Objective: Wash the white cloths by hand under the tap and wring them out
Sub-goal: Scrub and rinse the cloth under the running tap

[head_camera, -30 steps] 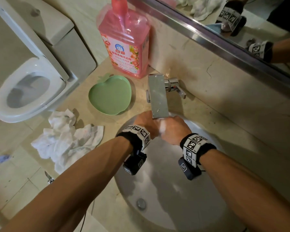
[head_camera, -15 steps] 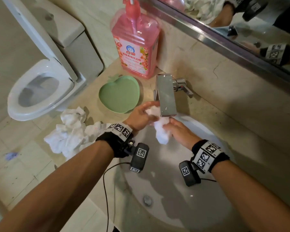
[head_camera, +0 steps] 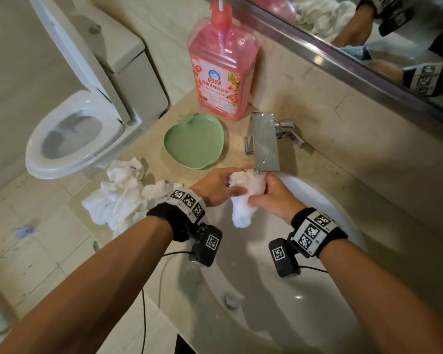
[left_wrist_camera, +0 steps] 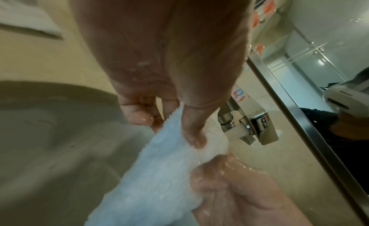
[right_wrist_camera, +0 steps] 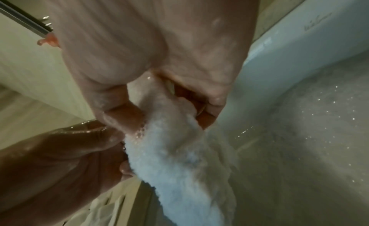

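Over the far edge of the basin (head_camera: 343, 210), just below the tap spout (head_camera: 266, 146), I hold the wet white cloth (head_camera: 246, 200) bunched into a roll, its long axis hanging toward me. My left hand (head_camera: 215, 186) pinches its upper end from the left; my right hand (head_camera: 276, 198) curls around it just beside, lower on the right.

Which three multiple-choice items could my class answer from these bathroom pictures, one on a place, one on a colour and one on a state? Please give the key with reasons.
1. Where does the heap of unwashed white cloths lie?
A. In the basin
B. On the counter, left of the basin
C. In the green dish

2. What colour is the soap bottle?
A. Pink
B. Blue
C. Yellow

3. How is the wet cloth held?
A. By the left hand alone
B. It lies loose in the basin
C. By both hands

Key: 1 B, the heap sits on the counter by the left forearm. 2 A, the bottle beside the tap is pink. 3 C, the left hand and the right hand both grip it.
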{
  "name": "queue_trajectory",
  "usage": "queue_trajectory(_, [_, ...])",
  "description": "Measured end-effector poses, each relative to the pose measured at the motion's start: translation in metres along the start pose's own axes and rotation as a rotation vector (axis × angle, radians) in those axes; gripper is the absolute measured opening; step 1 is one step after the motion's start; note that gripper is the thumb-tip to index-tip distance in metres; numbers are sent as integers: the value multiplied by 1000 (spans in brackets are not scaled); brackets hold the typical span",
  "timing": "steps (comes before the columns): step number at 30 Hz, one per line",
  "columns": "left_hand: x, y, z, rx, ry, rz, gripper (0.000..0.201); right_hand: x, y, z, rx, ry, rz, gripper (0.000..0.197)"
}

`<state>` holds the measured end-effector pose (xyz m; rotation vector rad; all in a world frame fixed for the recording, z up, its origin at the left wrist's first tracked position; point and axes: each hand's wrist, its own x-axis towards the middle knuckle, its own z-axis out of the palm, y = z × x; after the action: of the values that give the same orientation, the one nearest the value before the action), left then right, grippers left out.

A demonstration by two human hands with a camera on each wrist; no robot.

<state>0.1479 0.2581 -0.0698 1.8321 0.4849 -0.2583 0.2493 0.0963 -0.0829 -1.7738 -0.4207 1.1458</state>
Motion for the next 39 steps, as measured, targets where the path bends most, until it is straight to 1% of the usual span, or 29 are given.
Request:
queue_trajectory(1, [0,0,0,2,-31,-4,42,-1,0,-3,-22,-19,14,53])
queue_trajectory(3, [2,2,3,81,-25,-15,38,-3,1,-9,-69,-7,1,44])
queue_trajectory(5, [6,3,6,123,59,-40,42,-6,3,-16,-112,53,-33,39])
queue_trajectory(7, [9,5,8,35,138,-92,44,-9,6,-21,-138,119,-55,36])
queue_trajectory(8, [11,6,10,10,144,-106,43,-11,7,-24,-153,142,-66,36])
queue_trajectory(10, [15,10,15,12,110,-101,29,-12,9,-29,-159,164,-73,37])
queue_trajectory(12, [17,16,22,-16,67,-88,18,-12,12,-34,-104,197,-58,33])
queue_trajectory(13, [20,16,25,-49,22,-72,24,-11,13,-36,-91,230,-56,32])
queue_trajectory(15, [26,12,29,-72,-47,-84,50,-9,15,-44,-118,308,-52,35])
queue_trajectory(16, [29,9,30,-52,-48,-98,51,-9,16,-49,-140,323,-40,39])
queue_trajectory(17, [32,6,31,-33,-35,-107,44,-10,18,-54,-166,306,-19,44])
queue_trajectory(18, [35,2,32,-18,-12,-113,35,-11,20,-59,-193,259,3,48])
queue_trajectory(19, [37,-1,32,-14,16,-118,30,-13,21,-62,-215,192,24,51])
queue_trajectory(21, [37,-1,34,-61,58,-135,28,-16,24,-65,-225,85,40,56])
queue_trajectory(22, [36,-1,34,-102,68,-135,27,-17,25,-65,-213,72,35,57])
queue_trajectory(24, [32,0,33,-157,74,-114,27,-17,25,-63,-187,98,2,58])
queue_trajectory(27, [23,3,24,-185,75,-98,34,-14,21,-60,-191,155,-42,59])
queue_trajectory(31, [8,2,7,-348,61,-159,46,-5,17,-54,-30,136,-14,62])
queue_trajectory(32, [4,3,4,-411,50,-178,44,-2,16,-51,0,149,-10,63])
queue_trajectory(34, [-3,6,-1,-565,25,-231,35,0,13,-47,50,186,-10,65])
queue_trajectory(36, [-7,9,-5,-682,30,-297,33,0,10,-44,55,204,-7,64])
queue_trajectory(37, [-8,10,-6,-682,30,-315,28,0,9,-43,47,204,-10,64])
queue_trajectory(39, [-8,13,-7,-573,2,-302,17,-3,5,-43,34,188,-33,60])
